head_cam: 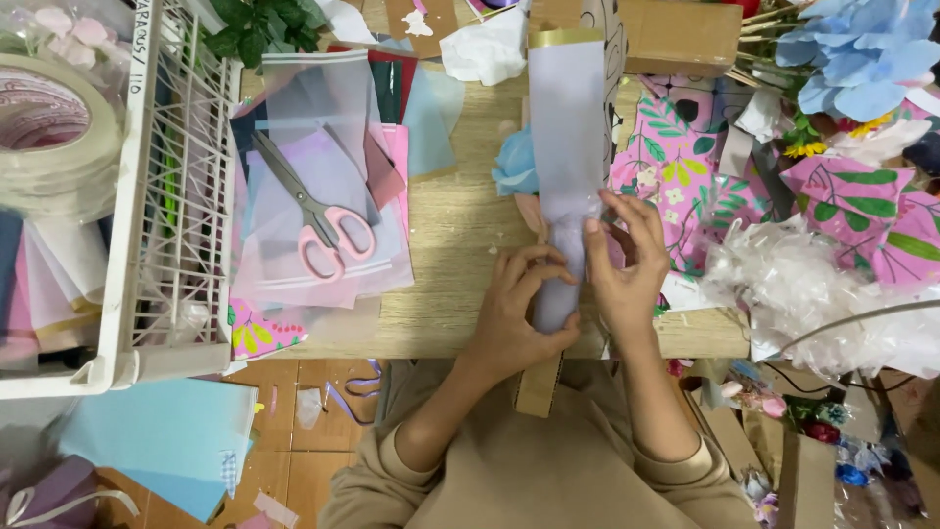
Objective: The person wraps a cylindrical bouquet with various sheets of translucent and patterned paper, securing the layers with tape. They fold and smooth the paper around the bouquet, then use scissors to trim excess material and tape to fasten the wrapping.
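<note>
Nearest to us, our beige sleeves come up from the bottom edge, and both hands meet over the front part of the wooden desk [460, 220]. Our left hand [519, 313] curls its fingers around the lower end of a pale lilac paper wrap [566, 127], gripping it from the left side. Our right hand [627, 264] closes on the same wrap from the right, its fingertips pinching the paper where it narrows and gathers. The wrap stands lengthwise away from us, narrow between our hands and widening toward a gold band at its far end. A strip of brown cardboard [539, 384] sticks out below the left hand, over the desk edge.

Just left of the wrap, a light blue flower [514, 162] peeks out from behind it. Further left, pink-handled scissors [318, 216] lie on a clear plastic bag [323, 157] holding coloured sheets. At the left edge stands a white wire basket [176, 196], with a big roll of tape [54, 137] beside it.

To the right of our hands lie pink sheets printed with green leaves [685, 167], and a heap of crumpled clear plastic [793, 284] sits near the desk's right end. At the far right corner we see large blue artificial flowers [862, 49], and a cardboard box [676, 34] rests at the far edge.
</note>
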